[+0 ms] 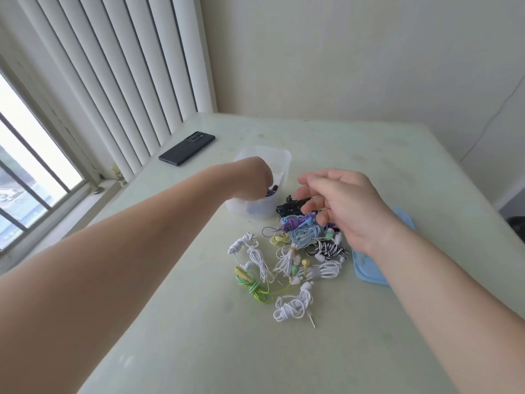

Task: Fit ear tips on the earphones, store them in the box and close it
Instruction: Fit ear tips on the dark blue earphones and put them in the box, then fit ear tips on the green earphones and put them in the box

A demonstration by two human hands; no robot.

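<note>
I am at a pale green, smooth table top (369, 155) that is pushed into a corner of cream walls (341, 52). White vertical blinds (113, 66) hang along its left side, and beside them is a barred window (28, 166) full of daylight. A black smartphone (186, 148) lies face down near the far left edge, close to the blinds.

The clear plastic storage box (281, 160) stands open, left of the middle of the table. Its light blue lid (366, 268) lies flat on the right, well apart from the box and partly hidden under my right wrist. Between box and lid the coiled wired earphones (295, 251) lie in a loose heap. A black bundle (289, 207) lies just beside the box, blue and purple ones sit behind a zebra-striped one (329, 248), and a green and yellow pair (255, 288) and several white ones lie nearer to me. One white bundle (292, 307) lies alone at the front with its plug pointing toward me.

My left arm stretches forward with the wrist bent down, and my left hand (252, 177) dips into the box. Its fingers are out of sight below the rim, next to something purple and dark, so I cannot tell whether they hold anything.

My right hand (346, 206) hovers over the far side of the heap, palm turned left, fingers loosely spread and relaxed, gripping nothing.
</note>
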